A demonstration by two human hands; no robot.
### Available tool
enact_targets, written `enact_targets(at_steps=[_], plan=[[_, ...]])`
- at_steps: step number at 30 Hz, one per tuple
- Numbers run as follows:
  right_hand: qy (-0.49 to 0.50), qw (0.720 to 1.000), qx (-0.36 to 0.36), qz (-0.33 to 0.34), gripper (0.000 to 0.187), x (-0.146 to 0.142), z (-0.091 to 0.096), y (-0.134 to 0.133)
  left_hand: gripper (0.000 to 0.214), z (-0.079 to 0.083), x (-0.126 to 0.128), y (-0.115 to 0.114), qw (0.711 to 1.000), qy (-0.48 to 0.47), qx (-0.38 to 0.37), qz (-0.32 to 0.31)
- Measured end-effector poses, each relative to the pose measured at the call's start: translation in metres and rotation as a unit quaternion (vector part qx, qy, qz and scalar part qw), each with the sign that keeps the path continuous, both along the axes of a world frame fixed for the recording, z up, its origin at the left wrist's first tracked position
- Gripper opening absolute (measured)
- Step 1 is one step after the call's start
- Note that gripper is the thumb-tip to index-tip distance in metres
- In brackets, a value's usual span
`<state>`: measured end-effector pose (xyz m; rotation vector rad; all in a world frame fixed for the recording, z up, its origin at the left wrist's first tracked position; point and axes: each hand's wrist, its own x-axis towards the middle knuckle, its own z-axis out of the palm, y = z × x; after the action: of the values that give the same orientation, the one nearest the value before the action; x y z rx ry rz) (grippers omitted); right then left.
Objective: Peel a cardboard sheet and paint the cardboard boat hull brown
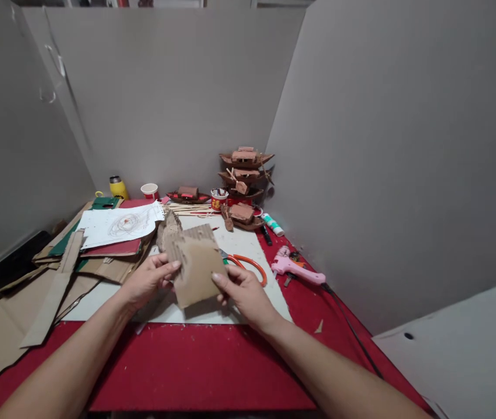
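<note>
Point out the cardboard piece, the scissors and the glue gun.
cardboard piece (195, 265), head view, middle of its flat face.
scissors (259, 265), head view, orange handle loop.
glue gun (293, 267), head view, pink body.

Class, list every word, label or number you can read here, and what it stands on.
No text is readable.
Red paper cup with yellow marks: too blurred to read.
White glue stick with green band: label too small.
White paper sheet: sketch only.
Brown corrugated cardboard piece: blank.

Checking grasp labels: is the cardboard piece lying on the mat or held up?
Held up. The cardboard piece tilts above the white mat, its side edges pinched by the left hand and right hand.
</note>
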<state>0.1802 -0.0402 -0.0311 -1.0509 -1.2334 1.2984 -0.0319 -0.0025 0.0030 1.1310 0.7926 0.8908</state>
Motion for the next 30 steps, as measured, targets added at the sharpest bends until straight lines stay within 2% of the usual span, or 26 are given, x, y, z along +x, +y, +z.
enact_targets(at_steps=[3,6,10,14,20,25,30], plan=[[0.010,0.999,0.011,-0.048,0.033,0.004,0.000,0.001,0.026,-0.001,-0.001,0.000,0.999,0.017,-0.022,-0.032],[0.010,0.999,0.003,-0.052,0.031,0.004,0.000,0.000,0.025,-0.003,-0.001,0.001,0.998,0.021,-0.034,-0.042],[-0.002,1.000,-0.026,0.006,0.030,-0.004,-0.001,-0.008,0.031,-0.009,0.000,0.002,0.999,0.023,-0.039,-0.030],[0.000,0.996,-0.062,0.063,0.031,-0.010,0.000,-0.016,0.044,-0.012,0.002,-0.003,0.998,-0.027,-0.026,-0.044],[-0.001,0.994,-0.068,0.080,0.032,-0.007,-0.001,-0.020,0.040,-0.013,0.005,-0.008,0.992,-0.097,-0.039,-0.069],[-0.038,0.995,-0.027,0.089,0.032,-0.002,-0.003,-0.021,0.034,-0.014,0.005,-0.007,0.992,-0.099,-0.041,-0.061],[-0.052,0.992,-0.041,0.108,0.033,-0.004,-0.005,-0.019,0.034,-0.014,0.007,-0.008,0.994,-0.094,-0.055,-0.027]])
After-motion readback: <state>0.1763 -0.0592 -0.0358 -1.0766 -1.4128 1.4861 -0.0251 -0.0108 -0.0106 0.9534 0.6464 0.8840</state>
